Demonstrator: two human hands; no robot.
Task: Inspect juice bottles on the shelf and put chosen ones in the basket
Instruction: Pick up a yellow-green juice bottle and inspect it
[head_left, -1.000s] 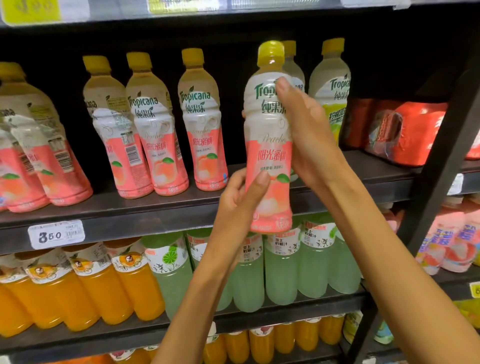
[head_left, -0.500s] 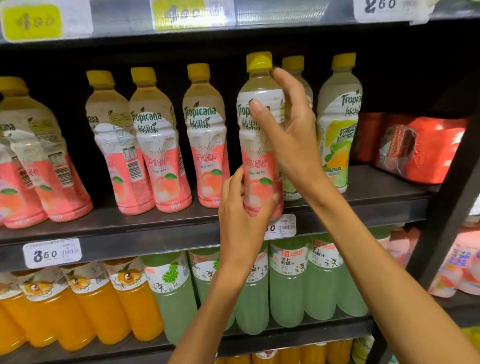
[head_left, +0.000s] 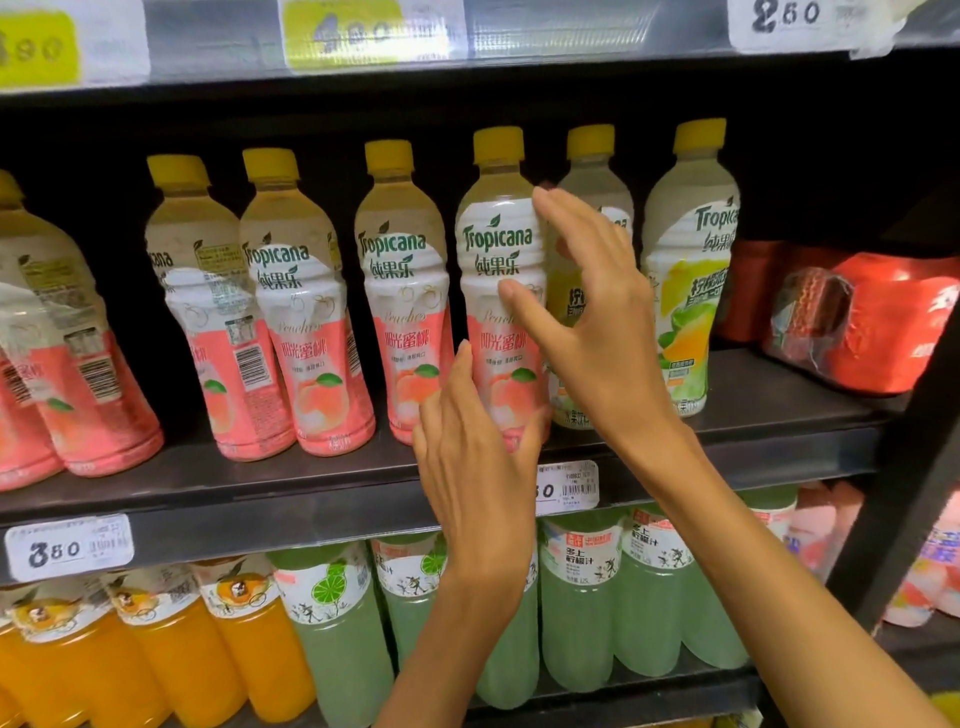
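A clear plastic peach juice bottle with a yellow cap and a pink-and-white label (head_left: 496, 291) stands upright on the dark metal shelf (head_left: 311, 488), the rightmost of the pink-labelled row, close beside a lemon-labelled bottle with the same yellow cap (head_left: 587, 208). The left hand (head_left: 475, 457) lies with straight fingers against the bottle's lower front, touching rather than gripping it. The right hand (head_left: 597, 322) is spread in a loose arc at the label's right side, thumb just in front of the label and fingers up by the shoulder; whether they touch the plastic cannot be made out. If this bottle is being left, both hands should draw off straight so it stays steady and does not knock its neighbours; if chosen, wrap the waist firmly before lifting. No basket shows in view, the bottle's base is hidden behind the left hand, and the upper price tags are blurred.
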